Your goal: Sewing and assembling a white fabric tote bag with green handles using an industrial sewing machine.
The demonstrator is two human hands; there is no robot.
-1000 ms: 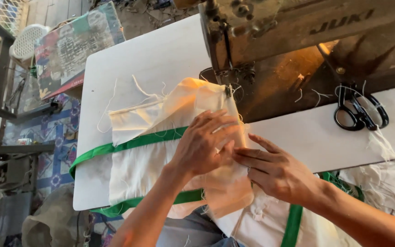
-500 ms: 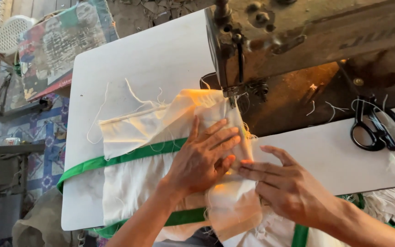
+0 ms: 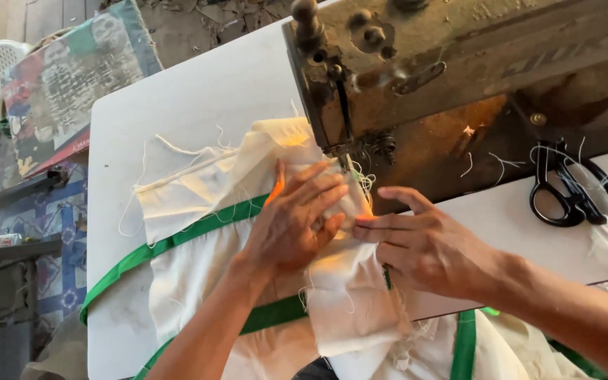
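Sewing machine [image 3: 459, 77] ahead, scissors [image 3: 575, 190] right, fabric [image 3: 198, 204]

Table [image 3: 198, 105]: bears sewing machine [image 3: 459, 77] at rear right. Cloth [image 3: 198, 211] lies on the table, left of and running under the machine's needle. Scissors [image 3: 575, 190] lie right, before the machine. Both hands rest on the cloth: left hand [image 3: 293, 222], right hand [image 3: 427, 246] beside it.

**What I can't see**

My left hand [image 3: 293, 222] covers the cream fabric [image 3: 198, 204] just before the needle, which is lost among loose threads. The sewing machine [image 3: 459, 77] runs off the top edge. The green strap [image 3: 170, 243] passes under my wrist. My right hand [image 3: 427, 246] hides the fold beneath it.
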